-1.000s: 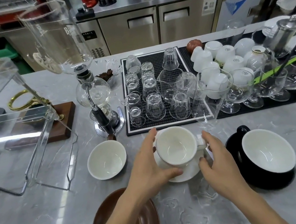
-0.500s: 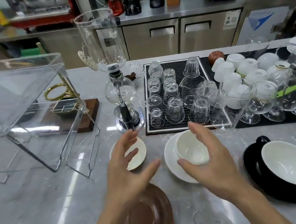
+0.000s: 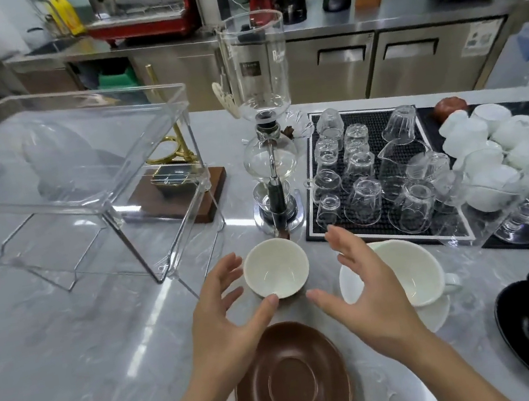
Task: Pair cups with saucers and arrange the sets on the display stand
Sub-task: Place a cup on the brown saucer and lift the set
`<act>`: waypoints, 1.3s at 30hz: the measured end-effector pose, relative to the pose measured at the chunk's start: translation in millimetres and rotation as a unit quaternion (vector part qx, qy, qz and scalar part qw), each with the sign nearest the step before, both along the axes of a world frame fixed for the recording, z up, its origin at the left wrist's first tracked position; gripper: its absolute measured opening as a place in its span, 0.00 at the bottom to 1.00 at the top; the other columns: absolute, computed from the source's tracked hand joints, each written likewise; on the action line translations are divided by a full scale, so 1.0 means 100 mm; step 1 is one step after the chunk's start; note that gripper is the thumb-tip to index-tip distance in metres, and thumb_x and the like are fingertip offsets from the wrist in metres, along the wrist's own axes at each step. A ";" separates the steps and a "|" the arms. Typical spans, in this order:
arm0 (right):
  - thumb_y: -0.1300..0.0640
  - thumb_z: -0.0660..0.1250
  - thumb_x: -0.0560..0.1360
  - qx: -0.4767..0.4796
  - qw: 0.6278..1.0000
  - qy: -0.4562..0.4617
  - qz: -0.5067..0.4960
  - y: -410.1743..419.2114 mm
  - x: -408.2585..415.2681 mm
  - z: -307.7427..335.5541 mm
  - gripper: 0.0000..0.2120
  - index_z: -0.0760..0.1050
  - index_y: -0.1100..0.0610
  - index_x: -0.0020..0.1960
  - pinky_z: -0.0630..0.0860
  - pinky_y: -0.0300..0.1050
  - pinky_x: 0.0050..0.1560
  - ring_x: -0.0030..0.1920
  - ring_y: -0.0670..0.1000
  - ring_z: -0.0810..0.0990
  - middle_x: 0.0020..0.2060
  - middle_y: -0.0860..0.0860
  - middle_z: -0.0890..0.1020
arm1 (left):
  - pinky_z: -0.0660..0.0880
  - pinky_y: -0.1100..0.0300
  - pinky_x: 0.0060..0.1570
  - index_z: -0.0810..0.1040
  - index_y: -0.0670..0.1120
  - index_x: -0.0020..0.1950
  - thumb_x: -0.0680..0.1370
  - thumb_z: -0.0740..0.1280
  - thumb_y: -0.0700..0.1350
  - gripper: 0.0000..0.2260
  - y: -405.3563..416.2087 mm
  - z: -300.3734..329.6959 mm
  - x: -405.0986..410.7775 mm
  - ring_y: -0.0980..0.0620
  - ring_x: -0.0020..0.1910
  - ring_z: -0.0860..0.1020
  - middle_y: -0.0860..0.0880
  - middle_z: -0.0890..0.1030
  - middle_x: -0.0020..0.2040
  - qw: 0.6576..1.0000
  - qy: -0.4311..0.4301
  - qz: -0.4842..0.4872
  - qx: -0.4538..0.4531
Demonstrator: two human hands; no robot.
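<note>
The handleless cup [image 3: 275,268] stands on the counter [image 3: 72,352] between both hands. The left hand [image 3: 225,314] is spread at its 8 o'clock, thumb touching the rim; the right hand [image 3: 363,285] is spread at 4 o'clock, holding nothing. One brown saucer [image 3: 292,383] lies at 6 o'clock. One white cup [image 3: 413,273] sits on one white saucer [image 3: 433,315] at 3 o'clock.

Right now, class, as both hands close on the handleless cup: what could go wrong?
1. The cup has no handle, so it could slip from open fingers.
2. The siphon stands close behind; a high lift might knock it.
3. The right hand hovers beside the white cup; a sweep could jolt it.
</note>
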State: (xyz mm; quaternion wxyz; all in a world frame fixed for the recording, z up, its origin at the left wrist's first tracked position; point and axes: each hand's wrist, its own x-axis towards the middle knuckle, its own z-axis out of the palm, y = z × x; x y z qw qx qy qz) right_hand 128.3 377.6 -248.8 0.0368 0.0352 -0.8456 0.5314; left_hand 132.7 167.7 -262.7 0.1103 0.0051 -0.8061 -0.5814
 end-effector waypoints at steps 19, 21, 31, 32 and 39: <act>0.51 0.76 0.66 0.059 0.993 -0.079 0.070 -0.25 -0.32 -0.28 0.42 0.58 0.41 0.74 0.63 0.32 0.69 0.70 0.34 0.64 0.71 0.33 0.66 | 0.74 0.65 0.62 0.68 0.56 0.75 0.60 0.79 0.60 0.44 -0.09 -0.31 -0.31 0.66 0.67 0.72 0.63 0.72 0.70 0.991 -0.123 -0.050 -0.003; 0.55 0.76 0.66 0.043 0.993 -0.079 0.076 -0.26 -0.35 -0.25 0.38 0.62 0.38 0.69 0.65 0.24 0.60 0.65 0.31 0.69 0.64 0.30 0.71 | 0.76 0.66 0.60 0.69 0.59 0.72 0.60 0.80 0.58 0.42 -0.07 -0.31 -0.34 0.67 0.66 0.73 0.65 0.74 0.68 0.988 -0.142 -0.055 0.021; 0.53 0.76 0.65 0.026 0.994 -0.081 0.066 -0.27 -0.35 -0.28 0.40 0.62 0.41 0.73 0.71 0.41 0.66 0.66 0.39 0.72 0.66 0.37 0.74 | 0.77 0.71 0.53 0.67 0.56 0.74 0.66 0.80 0.46 0.40 0.00 -0.25 -0.35 0.70 0.61 0.75 0.59 0.76 0.66 0.985 -0.149 -0.037 0.077; 0.53 0.76 0.65 0.025 0.994 -0.079 0.065 -0.28 -0.34 -0.28 0.40 0.62 0.41 0.73 0.71 0.45 0.67 0.67 0.39 0.71 0.66 0.37 0.74 | 0.78 0.69 0.54 0.67 0.55 0.74 0.66 0.81 0.46 0.40 -0.01 -0.23 -0.34 0.69 0.62 0.75 0.58 0.76 0.66 0.985 -0.147 -0.034 0.078; 0.51 0.78 0.65 0.024 0.997 -0.041 0.068 -0.26 -0.18 -0.09 0.40 0.64 0.40 0.71 0.73 0.45 0.65 0.65 0.39 0.73 0.64 0.36 0.76 | 0.78 0.60 0.59 0.68 0.58 0.74 0.65 0.79 0.51 0.39 -0.02 -0.06 -0.17 0.64 0.64 0.76 0.60 0.77 0.66 0.991 -0.117 -0.013 0.061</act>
